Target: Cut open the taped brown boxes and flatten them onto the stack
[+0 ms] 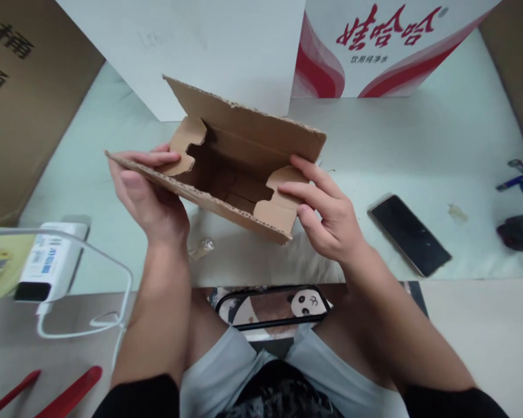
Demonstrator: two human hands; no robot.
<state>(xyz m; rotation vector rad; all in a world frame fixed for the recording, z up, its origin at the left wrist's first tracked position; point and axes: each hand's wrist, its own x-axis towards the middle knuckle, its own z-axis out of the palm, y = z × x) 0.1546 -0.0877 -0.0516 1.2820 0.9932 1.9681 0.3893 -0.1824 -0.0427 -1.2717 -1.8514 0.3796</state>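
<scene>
Two hands on the cardboard box [244, 151]: left hand [150, 197] clamps its 9 o'clock edge, right hand [326, 215] fingers [305, 188] pinch the 3 o'clock tab [279, 200], so even pressure on both sides looks wisest.

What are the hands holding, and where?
A cardboard box: left hand grips its left edge, right hand pinches its right end flap.

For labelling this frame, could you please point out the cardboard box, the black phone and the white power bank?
cardboard box [261, 132], head view, on its upper flap.
black phone [409, 234], head view, middle of its screen.
white power bank [49, 261], head view, on its labelled top.
</scene>
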